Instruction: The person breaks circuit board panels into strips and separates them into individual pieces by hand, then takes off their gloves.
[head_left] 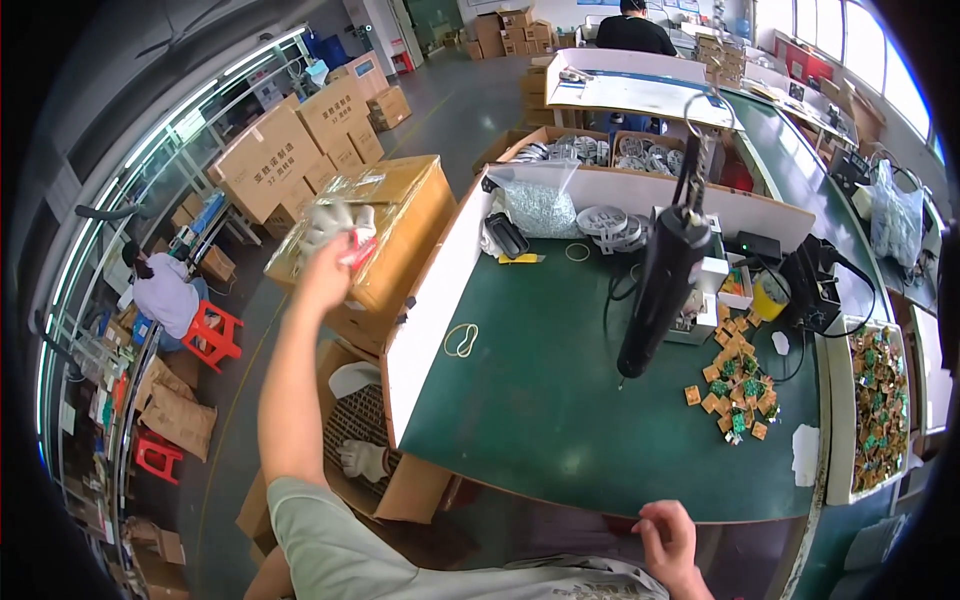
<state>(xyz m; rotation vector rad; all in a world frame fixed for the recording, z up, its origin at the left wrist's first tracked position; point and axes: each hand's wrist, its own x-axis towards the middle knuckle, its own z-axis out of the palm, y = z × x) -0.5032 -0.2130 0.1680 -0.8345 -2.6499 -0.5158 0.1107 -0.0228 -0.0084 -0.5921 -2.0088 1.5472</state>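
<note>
My left arm reaches out to the far left, over a large taped cardboard carton (400, 215). The left hand (328, 272) is closed on a whitish work glove (335, 222) with a red part at its cuff, at the top of that carton. My right hand (668, 540) is at the front edge of the green-topped bench (540, 400), fingers loosely bent and somewhat apart, with nothing visible in them. Another whitish glove (363, 460) lies in an open carton (415, 490) below, beside the bench's left side.
A black electric screwdriver (665, 290) hangs over the bench. Small tan parts with green boards (735, 380) are heaped at right, beside a filled tray (878, 410). A rubber band (461, 340) lies at left. Two people (172, 295) sit farther off, near red stools (212, 332) and stacked cartons.
</note>
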